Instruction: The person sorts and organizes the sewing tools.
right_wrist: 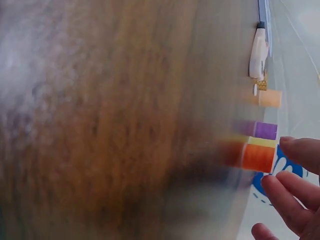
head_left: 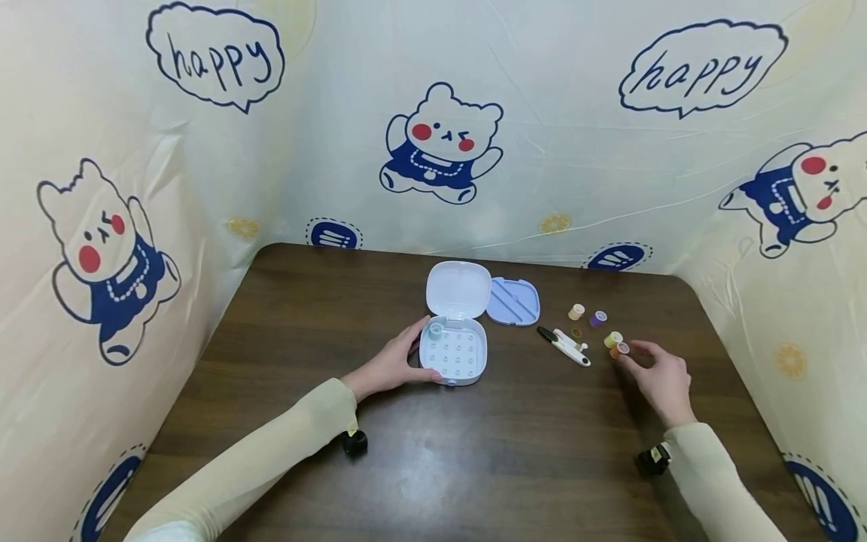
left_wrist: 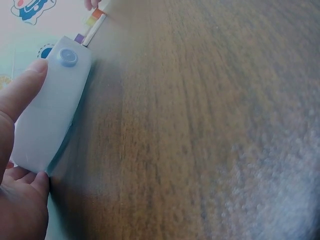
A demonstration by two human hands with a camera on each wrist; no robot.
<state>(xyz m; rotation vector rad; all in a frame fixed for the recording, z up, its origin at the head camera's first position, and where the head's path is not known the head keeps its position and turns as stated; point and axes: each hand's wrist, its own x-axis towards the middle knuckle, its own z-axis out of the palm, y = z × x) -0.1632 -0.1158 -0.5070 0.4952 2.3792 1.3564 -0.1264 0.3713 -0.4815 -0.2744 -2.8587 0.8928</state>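
Right hand (head_left: pixel 662 382) at the orange spool (right_wrist: pixel 259 158)!
Its fingers are parted, holding nothing, as the spool stands on the counter (head_left: pixel 433 482) beside the yellow spool (head_left: pixel 612 339); the left hand (head_left: pixel 391 366) firmly grips the pale, open-lidded box (left_wrist: pixel 55 115).

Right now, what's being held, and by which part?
Left hand: the box, by its left side, thumb in front. Right hand: nothing, though it's at the orange spool.
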